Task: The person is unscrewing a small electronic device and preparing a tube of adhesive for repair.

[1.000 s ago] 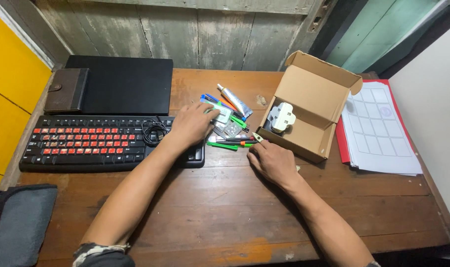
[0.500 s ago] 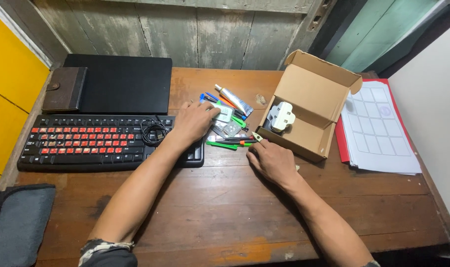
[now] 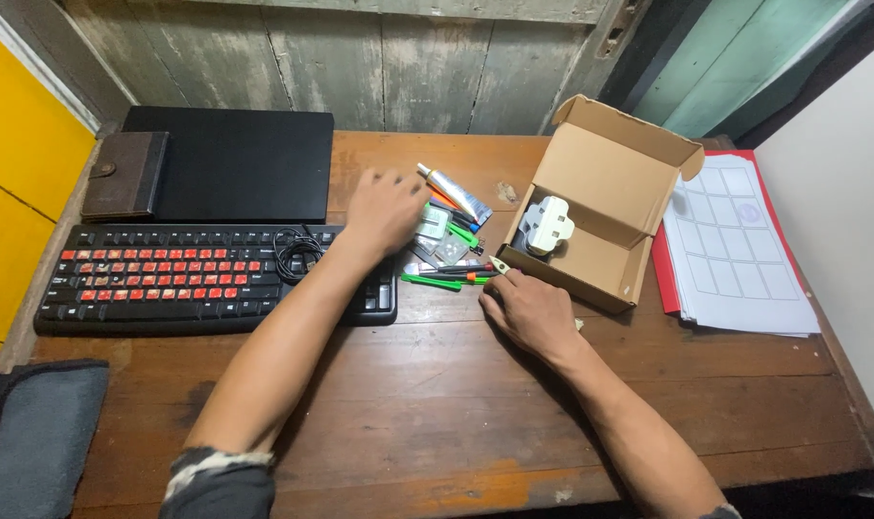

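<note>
My left hand (image 3: pixel 384 211) is blurred and hovers at the left side of a small pile, its bent fingers over clear packets (image 3: pixel 439 234); whether it grips anything is hidden. The pile holds green pens (image 3: pixel 435 282), an orange pen and a white tube (image 3: pixel 454 192). Palm down on the wooden table (image 3: pixel 437 404), my right hand (image 3: pixel 528 309) pinches a small pale-green piece (image 3: pixel 500 264) between thumb and forefinger. That piece is at the pens' right end, beside an open cardboard box (image 3: pixel 615 173) with a white plug adapter (image 3: pixel 545 224) inside.
A black keyboard with red keys (image 3: pixel 196 279) and a coiled cable lies under my left forearm. Behind it are a closed black laptop (image 3: pixel 235 173) and a brown wallet (image 3: pixel 124 178). White sheets on a red folder (image 3: pixel 735 255) lie far right, a grey cloth (image 3: pixel 33 432) near left.
My left hand has lifted off the pile and drawn a little to the left, uncovering the packets. My right hand stays where it was.
</note>
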